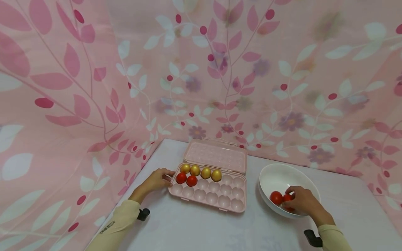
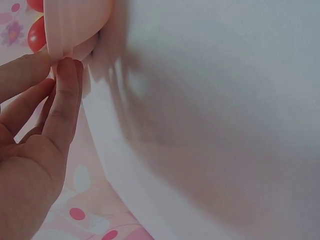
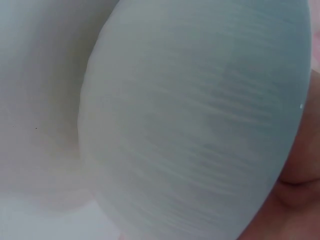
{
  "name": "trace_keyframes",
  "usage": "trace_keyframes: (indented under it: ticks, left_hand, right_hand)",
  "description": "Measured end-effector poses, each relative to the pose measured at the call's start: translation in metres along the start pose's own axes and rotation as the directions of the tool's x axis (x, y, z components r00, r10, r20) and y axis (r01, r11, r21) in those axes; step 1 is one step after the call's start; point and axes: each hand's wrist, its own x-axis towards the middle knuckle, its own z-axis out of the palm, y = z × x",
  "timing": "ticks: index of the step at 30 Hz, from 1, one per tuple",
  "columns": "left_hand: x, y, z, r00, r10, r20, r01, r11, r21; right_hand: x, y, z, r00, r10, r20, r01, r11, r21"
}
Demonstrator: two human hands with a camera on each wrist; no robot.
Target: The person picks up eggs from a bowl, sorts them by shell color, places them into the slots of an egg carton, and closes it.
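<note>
A pink egg box (image 1: 216,199) lies with its lid (image 1: 215,155) folded back. Several gold balls (image 1: 205,173) sit in its far row, and two red balls (image 1: 186,179) fill the left cups of the middle row. My left hand (image 1: 157,180) pinches the box's left end between thumb and fingers; the left wrist view shows this grip (image 2: 40,115) from below. Inside the white bowl (image 1: 267,174), my right hand (image 1: 303,201) curls its fingers round a red ball (image 1: 287,198). Another red ball (image 1: 276,197) lies beside it. From the right wrist, the bowl's outer wall (image 3: 190,120) hides the fingertips.
A white cloth covers the table (image 1: 150,223). Behind and to the left hangs a pink floral curtain (image 1: 188,87), close to the table's far edge. The bowl stands to the right of the egg box, with a strip of table between them.
</note>
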Motion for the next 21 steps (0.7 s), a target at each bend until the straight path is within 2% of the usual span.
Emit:
trace_keyframes:
  ticks: [6,10,17,21]
  left_hand:
    - [0.000,0.000,0.000,1.000,-0.014,-0.006,0.014,1.000,-0.006]
    - [0.000,0.001,0.000,1.000,-0.008,-0.010,0.008,1.000,0.011]
    - [0.001,0.001,0.001,0.999,-0.037,-0.015,0.037,0.999,0.010]
    - [0.001,0.001,0.000,0.999,-0.031,-0.010,0.031,0.999,0.007]
  right_hand:
    - [-0.001,-0.001,-0.002,1.000,-0.006,-0.028,0.006,1.000,0.002]
    - [-0.005,-0.004,-0.005,0.996,-0.049,-0.071,0.049,0.999,-0.005]
    - [-0.012,-0.016,-0.013,0.981,-0.115,-0.157,0.114,0.993,-0.011]
    - [-0.014,-0.026,-0.013,0.969,-0.154,-0.195,0.155,0.988,-0.013]
